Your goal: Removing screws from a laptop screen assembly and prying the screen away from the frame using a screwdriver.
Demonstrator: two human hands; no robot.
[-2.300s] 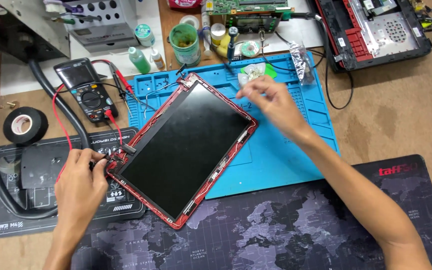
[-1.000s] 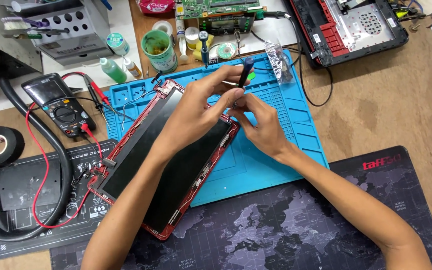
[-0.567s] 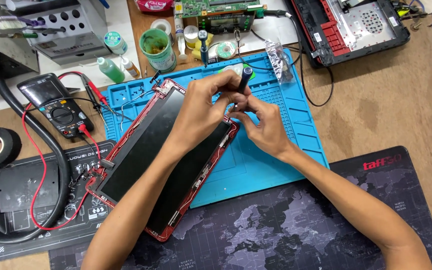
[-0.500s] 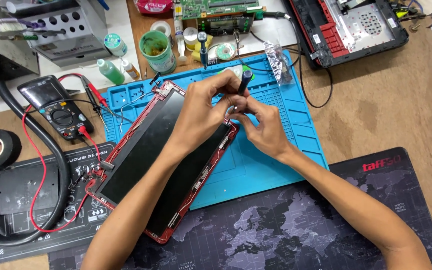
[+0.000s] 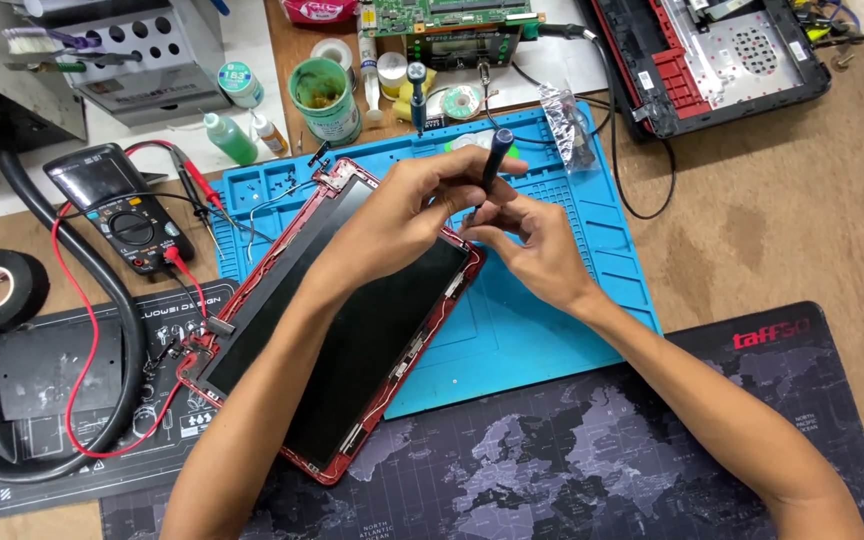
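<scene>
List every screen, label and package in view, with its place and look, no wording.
Laptop screen: centre, dark rectangular panel, red frame, under both hands.
Multimeter: left, black, small grey display.
Green jar: top centre, round, open.
Clear plastic bag: top of blue mat, crumpled.
White-labelled cap: top left, round.

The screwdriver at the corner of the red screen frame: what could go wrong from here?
1. The screwdriver tip works beside the dark panel; a slip might scratch it.
2. A loosened screw is tiny and could get lost on the blue mat.
3. The frame overhangs the mat's edge, so pressing may rock it.
</scene>
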